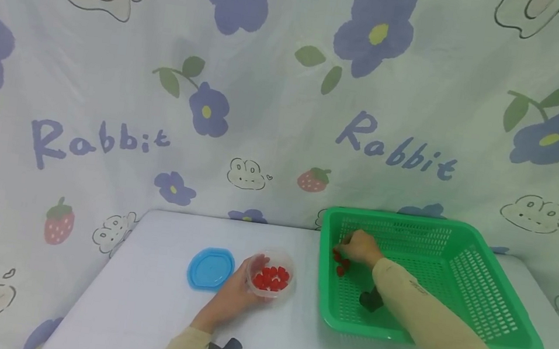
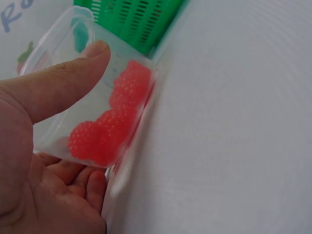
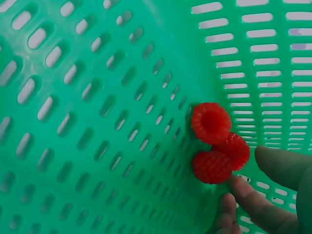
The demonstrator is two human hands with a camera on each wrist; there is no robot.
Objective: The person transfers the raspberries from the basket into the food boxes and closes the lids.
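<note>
My left hand (image 1: 240, 287) holds a clear plastic tub (image 2: 53, 131) with several red raspberries (image 2: 117, 122) inside. In the left wrist view the thumb lies along the tub's side and the other fingers curl below it. Over in the green basket (image 1: 501, 345), my right hand (image 1: 362, 247) reaches into the left end. Three raspberries (image 3: 212, 165) lie together there against the basket wall. The right thumb and forefinger are spread apart beside them, with a fingertip close to the lower berries; whether it touches them I cannot tell.
A blue lid (image 1: 211, 270) lies on the white table (image 1: 134, 309) left of the tub. The slotted basket takes up the table's right side. Behind stands a printed curtain (image 1: 269, 90) at the table's far edge.
</note>
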